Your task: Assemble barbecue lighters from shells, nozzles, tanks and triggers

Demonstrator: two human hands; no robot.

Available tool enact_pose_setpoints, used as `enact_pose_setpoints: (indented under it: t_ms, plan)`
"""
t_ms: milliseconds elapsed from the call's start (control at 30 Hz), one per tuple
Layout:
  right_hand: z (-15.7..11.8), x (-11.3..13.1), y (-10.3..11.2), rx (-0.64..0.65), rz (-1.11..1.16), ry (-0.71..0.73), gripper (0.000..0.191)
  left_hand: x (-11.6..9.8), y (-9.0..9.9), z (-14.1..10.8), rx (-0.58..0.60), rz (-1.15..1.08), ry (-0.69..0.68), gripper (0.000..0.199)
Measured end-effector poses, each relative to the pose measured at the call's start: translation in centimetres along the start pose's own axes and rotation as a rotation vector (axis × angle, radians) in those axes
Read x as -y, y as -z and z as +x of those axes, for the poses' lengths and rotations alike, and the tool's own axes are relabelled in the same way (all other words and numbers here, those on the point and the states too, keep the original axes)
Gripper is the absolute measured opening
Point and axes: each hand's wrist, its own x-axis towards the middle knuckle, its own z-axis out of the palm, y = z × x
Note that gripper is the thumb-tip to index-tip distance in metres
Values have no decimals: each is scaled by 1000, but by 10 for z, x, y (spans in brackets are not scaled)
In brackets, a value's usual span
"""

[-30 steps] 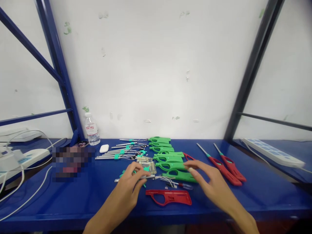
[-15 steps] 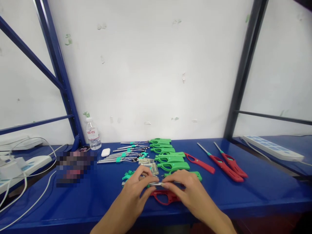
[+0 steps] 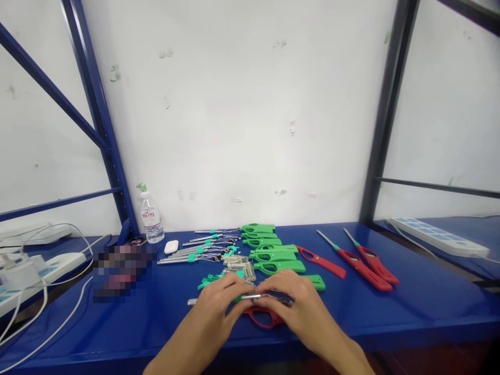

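Note:
Close to the front edge, my left hand (image 3: 219, 306) pinches a metal lighter rod (image 3: 247, 297) with a green collar; its silver tip pokes out left of the hand. My right hand (image 3: 294, 301) is closed on the rod's wired end, where a dark part shows under the fingers. A red lighter casing half (image 3: 262, 317) lies just below both hands, partly covered. Beyond them are clear fuel tanks (image 3: 244, 268), small green plastic parts (image 3: 209, 279) and several green casing halves (image 3: 275, 255). More rods with wires (image 3: 199, 253) lie to the left of these casings.
Two red lighters with rods (image 3: 363, 268) and a red casing half (image 3: 322, 262) lie to the right. At the back left stand a water bottle (image 3: 151, 219) and a white earphone case (image 3: 171, 247). Power strips (image 3: 441, 237) and white cables (image 3: 66, 312) lie at the sides.
The rod has shifted slightly in my fingers, and its wired end with the dark part now shows more at my right hand. Its tip sticks out farther left.

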Motion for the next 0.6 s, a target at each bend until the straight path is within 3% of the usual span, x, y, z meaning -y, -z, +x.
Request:
enact_pose_setpoints:
  t_ms: [133,300,500,600]
  plan:
    - [-2,-1,10,18,-19,-97,25,4,9,0,-1,28,16,22]
    - [-2,-1,37,96,-57,-181,32,14,15,1,36,40,40,16]
    - [-7,-10,50,264,-49,-251,30,24,9,3,94,68,113,13]
    - [-6,-18,47,310,-47,-256,16,25,7,4,140,78,161,11]
